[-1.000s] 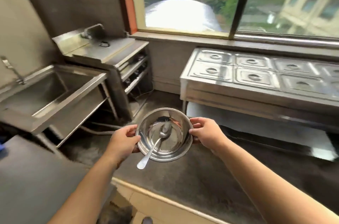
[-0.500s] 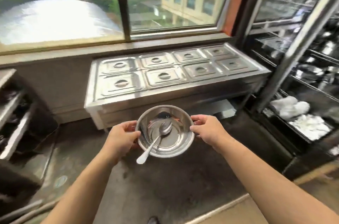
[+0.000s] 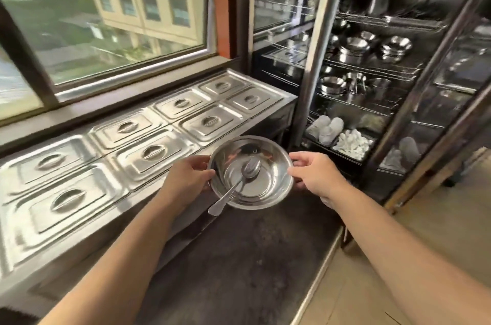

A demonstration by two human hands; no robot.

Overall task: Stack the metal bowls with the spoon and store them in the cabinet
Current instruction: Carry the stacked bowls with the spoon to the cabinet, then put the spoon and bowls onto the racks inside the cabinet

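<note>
A: Starting at the left, what's there?

B: A steel counter (image 3: 79,231) with lidded pans under the window (image 3: 106,27). The left hand (image 3: 186,178) clamps the near-left rim of the metal bowl (image 3: 268,186), held in the air over the dark floor (image 3: 239,258).

A: And the spoon (image 3: 235,186)?

B: It lies in the bowl, head near the centre pointing up-right, handle running down-left past the rim.

A: The right side?

B: The right hand (image 3: 316,175) grips the opposite rim. Beyond stands the open cabinet (image 3: 313,72), its wire shelves crowded with bowls; free spots are hard to judge, possibly from blur. Stacked bowls beneath can't be made out.
</note>
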